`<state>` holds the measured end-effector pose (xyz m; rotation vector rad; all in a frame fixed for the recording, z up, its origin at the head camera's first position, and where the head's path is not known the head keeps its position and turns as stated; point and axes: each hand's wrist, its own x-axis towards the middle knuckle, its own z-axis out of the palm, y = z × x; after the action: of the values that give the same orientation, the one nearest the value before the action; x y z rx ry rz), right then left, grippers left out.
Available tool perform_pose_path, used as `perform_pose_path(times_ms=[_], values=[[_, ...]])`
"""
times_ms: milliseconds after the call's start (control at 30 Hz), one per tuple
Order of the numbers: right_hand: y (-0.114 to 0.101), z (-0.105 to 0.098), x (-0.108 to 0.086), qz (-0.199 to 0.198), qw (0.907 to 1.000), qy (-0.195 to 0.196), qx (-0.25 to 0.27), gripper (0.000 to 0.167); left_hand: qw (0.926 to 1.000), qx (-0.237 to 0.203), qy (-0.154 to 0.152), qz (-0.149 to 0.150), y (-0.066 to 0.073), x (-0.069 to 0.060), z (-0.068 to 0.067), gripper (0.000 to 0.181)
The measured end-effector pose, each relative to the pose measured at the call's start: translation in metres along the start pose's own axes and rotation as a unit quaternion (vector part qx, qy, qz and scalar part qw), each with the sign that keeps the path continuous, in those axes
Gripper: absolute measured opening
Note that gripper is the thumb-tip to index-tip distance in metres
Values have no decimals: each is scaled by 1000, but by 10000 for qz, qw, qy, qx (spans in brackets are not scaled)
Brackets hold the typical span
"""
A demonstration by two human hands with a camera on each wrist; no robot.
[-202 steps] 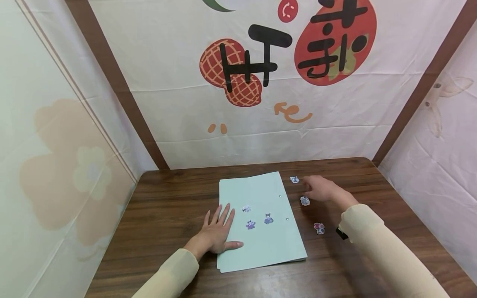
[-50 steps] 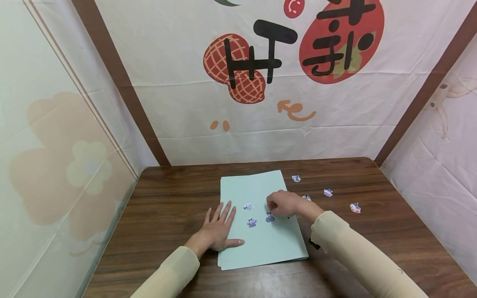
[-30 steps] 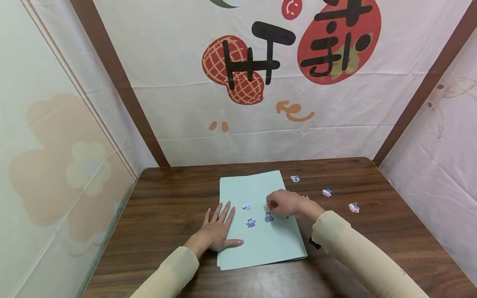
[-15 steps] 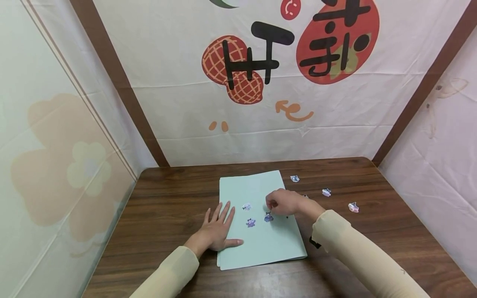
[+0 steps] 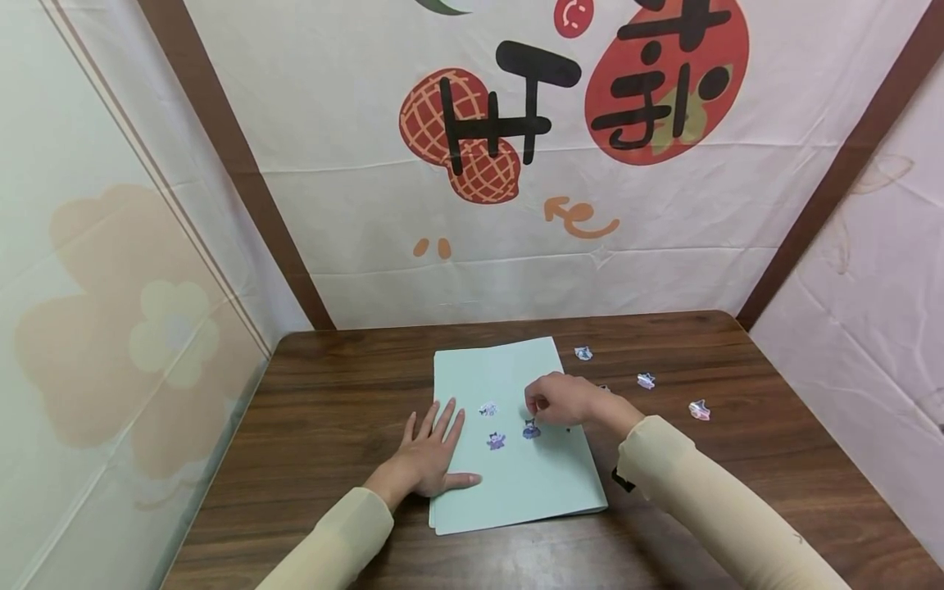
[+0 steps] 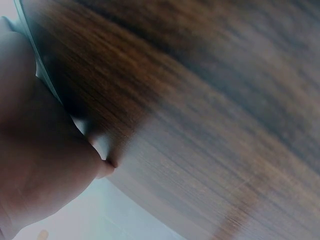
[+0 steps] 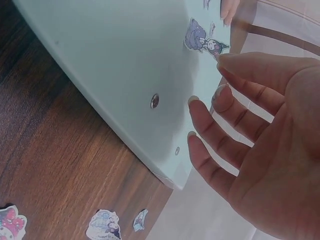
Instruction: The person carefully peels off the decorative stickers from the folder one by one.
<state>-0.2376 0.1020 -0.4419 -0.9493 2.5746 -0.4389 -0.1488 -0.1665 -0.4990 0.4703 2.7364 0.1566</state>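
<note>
A pale mint folder lies on the wooden table, with three purple character stickers on it. My left hand rests on its left edge, fingers straight and spread. My right hand is over the folder's right half, thumb and forefinger pinching at the top edge of the right-hand sticker. In the right wrist view, the thumb tip meets that sticker, and the other fingers curl loosely. To the left are another sticker and a third one.
On the table right of the folder lie a blue sticker, a small sticker and a pinkish sticker. The right wrist view also has a red-bow sticker. A printed cloth hangs behind the table.
My right hand has moved left from the loose stickers on the table to the sticker on the folder, then stayed nearly still there. My left hand has not moved.
</note>
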Motion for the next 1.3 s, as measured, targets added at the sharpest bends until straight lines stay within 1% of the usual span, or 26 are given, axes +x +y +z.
perform_pose_path(times_ms=[233,300,433,633,800,933,1100,1233,1300], values=[[3,-9,1,-73,9999,146,-43,12,9999,-137,34,57,-12,15,15,117],[4,-13,1,-100,9998,187,-17,12,9999,-122,-6,41,-12,16,14,117],[6,-15,4,-20,9997,238,-12,11,9999,-99,-27,38,-13,17,11,115],[11,-19,6,55,9992,397,47,7,9998,-166,-15,113,-16,18,6,115],[16,-23,5,55,9987,501,76,3,9998,-114,2,146,-20,24,6,115],[19,-23,-2,79,9984,547,73,5,9997,-135,47,218,-22,22,9,116],[23,-24,-12,178,9978,640,71,5,9992,-231,14,318,-22,14,4,113],[25,-23,-19,348,9967,731,102,4,9991,-238,26,349,-22,9,3,112],[26,-23,-22,422,9962,755,124,4,9992,-193,-20,347,-23,7,3,111]])
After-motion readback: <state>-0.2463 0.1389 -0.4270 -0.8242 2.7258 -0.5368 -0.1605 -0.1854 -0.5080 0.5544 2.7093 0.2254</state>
